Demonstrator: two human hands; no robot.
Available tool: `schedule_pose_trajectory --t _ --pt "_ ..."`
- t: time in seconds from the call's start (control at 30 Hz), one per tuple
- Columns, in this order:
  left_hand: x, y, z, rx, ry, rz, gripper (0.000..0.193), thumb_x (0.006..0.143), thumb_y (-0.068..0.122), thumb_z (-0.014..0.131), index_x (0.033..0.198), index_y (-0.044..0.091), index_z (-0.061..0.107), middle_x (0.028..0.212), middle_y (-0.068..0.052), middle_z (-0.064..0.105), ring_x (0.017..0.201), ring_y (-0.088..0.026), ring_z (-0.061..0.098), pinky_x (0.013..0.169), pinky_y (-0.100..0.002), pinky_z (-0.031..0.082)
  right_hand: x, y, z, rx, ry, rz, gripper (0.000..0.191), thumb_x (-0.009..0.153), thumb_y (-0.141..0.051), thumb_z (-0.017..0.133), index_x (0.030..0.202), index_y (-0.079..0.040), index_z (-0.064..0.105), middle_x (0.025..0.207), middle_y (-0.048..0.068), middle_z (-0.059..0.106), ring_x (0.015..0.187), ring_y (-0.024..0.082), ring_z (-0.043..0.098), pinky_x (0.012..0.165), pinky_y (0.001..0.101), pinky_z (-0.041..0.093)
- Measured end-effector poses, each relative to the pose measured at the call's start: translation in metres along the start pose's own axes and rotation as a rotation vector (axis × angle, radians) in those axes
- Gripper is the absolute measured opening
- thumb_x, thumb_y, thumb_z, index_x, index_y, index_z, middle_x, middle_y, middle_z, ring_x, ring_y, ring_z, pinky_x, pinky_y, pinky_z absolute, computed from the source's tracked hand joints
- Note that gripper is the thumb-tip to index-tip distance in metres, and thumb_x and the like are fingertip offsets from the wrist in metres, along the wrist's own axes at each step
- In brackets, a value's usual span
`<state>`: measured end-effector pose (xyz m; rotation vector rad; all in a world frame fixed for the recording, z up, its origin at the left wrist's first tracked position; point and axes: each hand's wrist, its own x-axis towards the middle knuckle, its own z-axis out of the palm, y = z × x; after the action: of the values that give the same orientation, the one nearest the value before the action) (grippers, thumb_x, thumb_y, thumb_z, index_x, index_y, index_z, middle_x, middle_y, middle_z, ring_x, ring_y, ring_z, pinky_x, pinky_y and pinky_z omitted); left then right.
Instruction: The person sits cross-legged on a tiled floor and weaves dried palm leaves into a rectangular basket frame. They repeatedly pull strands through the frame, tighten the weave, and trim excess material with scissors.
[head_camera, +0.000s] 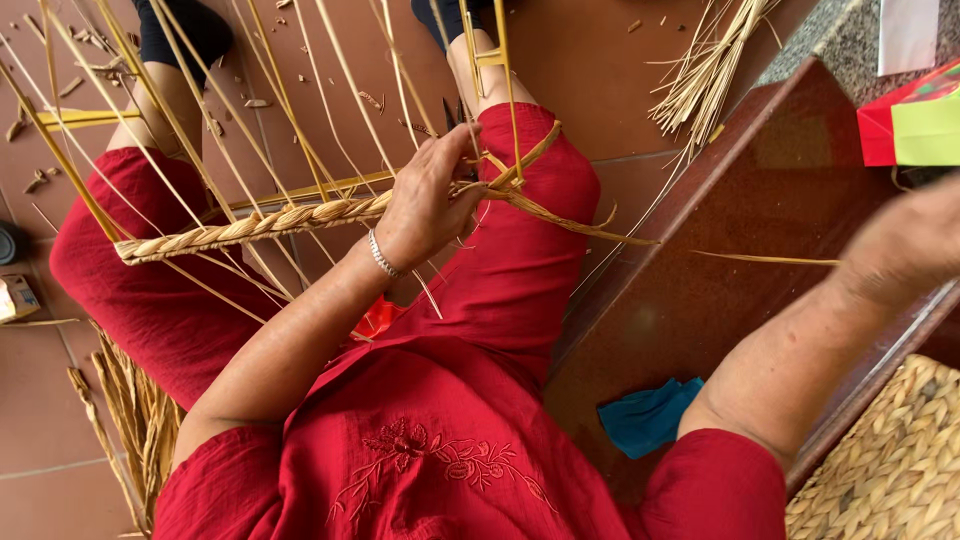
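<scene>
Both hands are at work on straw weaving. Her left hand (425, 200), at the centre of the frame and wearing a silver bracelet (383, 255) at the wrist, is closed around the working end of a thick plaited rim of pale golden straw (250, 228), pinching it where several loose strands cross over the knee. That plait runs from the middle of the frame out to the left, resting across the lap of the red trousers (520, 260), with long thin upright straw stakes (290, 110) fanning toward the top edge. Her right hand (905, 245) is at the right edge of the frame, blurred; I cannot tell whether it is open or closed, though 1 single straw strand (760, 259) stretches from the braid toward it.

By my judgement the step in hand is the braiding of the rim: 1 strand is drawn out taut while the other hand pins the plait. The next move calls for keeping that pinch firm and laying the strand snugly into the braid without slackening it.

A dark brown wooden worktop (760, 180) fills the right side, with a teal cloth (648, 415) near its lower end. A finished woven straw panel (890, 460) sits at the lower right, and a bundle of loose straw (710, 60) lies on the tiled floor (590, 50) at the top.
</scene>
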<state>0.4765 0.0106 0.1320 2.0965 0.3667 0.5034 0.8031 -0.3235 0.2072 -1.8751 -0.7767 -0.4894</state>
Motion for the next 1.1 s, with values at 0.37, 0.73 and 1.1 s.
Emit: schedule_pose_trajectory --t 0.37,0.73,1.1 --pt "0.037 -0.032 0.025 -0.095 -0.406 -0.482 0.022 0.086 0.018 0.078 0.104 0.005 0.077 0.080 -0.007 0.079 0.064 -0.016 0.077 0.061 -0.029 0.061 -0.076 -0.065 0.190 0.018 -0.957 0.117 0.002 0.098 -0.014 0.077 0.099 -0.012 0.076 0.097 0.003 0.069 0.095 0.019 0.057 0.088 0.0355 0.048" --pt "0.048 -0.038 0.029 -0.235 -0.372 -0.640 0.038 0.076 0.009 0.081 0.109 -0.003 0.065 0.079 -0.011 0.078 0.066 -0.011 0.075 0.056 -0.026 0.061 -0.076 -0.060 0.227 -0.026 -1.304 0.012 0.013 0.095 -0.028 0.070 0.089 -0.018 0.075 0.116 -0.010 0.074 0.127 0.014 0.054 0.117 0.0517 0.022" --pt "0.052 -0.033 0.023 -0.275 -0.434 -0.576 0.024 0.079 0.010 0.080 0.099 0.001 0.074 0.080 -0.009 0.079 0.068 -0.009 0.076 0.060 -0.025 0.063 -0.072 -0.052 0.244 0.009 -1.529 0.131 0.022 0.093 -0.041 0.070 0.096 -0.019 0.073 0.095 -0.004 0.072 0.107 0.014 0.065 0.123 0.0597 0.011"
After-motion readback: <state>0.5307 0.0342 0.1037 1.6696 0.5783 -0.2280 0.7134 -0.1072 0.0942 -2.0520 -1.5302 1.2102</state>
